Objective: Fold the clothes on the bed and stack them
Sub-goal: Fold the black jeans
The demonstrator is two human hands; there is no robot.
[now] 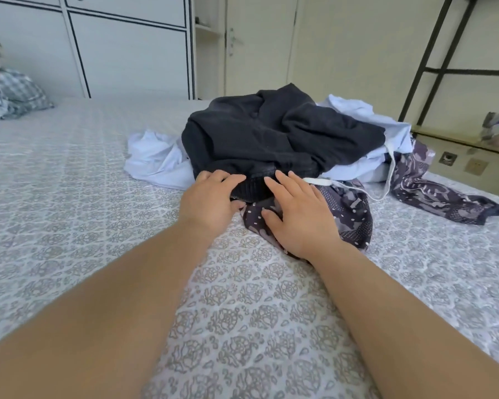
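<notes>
Your two bare forearms reach out from the near edge over the bed [69, 197], whose patterned grey-and-white cover fills most of the view.

On the far middle of the bed lies the pile of clothes. A black sweater [271, 133] sits crumpled on top, the biggest piece in the heap. Under it, a pale blue shirt [156, 159] spreads out to the left and shows again on the far right side. Beneath both, dark patterned trousers [349, 217] lie nearest you, with one leg trailing off to the right. A white drawstring [320, 180] runs across them just right of your right hand.

Your left hand [211, 198] rests on the near ribbed hem of the black sweater, its fingers [228, 178] gently bent over the hem's top while the thumb tucks underneath, so the hem sits pinched between them. Your right hand [300, 214] lies flat with fingers straight and slightly spread; its fingertips touch the sweater's near edge, and its palm and thumb press on the patterned trousers. It holds nothing. The black hem shows in the gap between your two hands.

Far left, a checked blanket [15, 93] is bunched at the bed's end. Behind the bed stand a white wardrobe [127, 47] and a cream door [260, 44], and a dark metal frame [432, 67] leans at the far right.
</notes>
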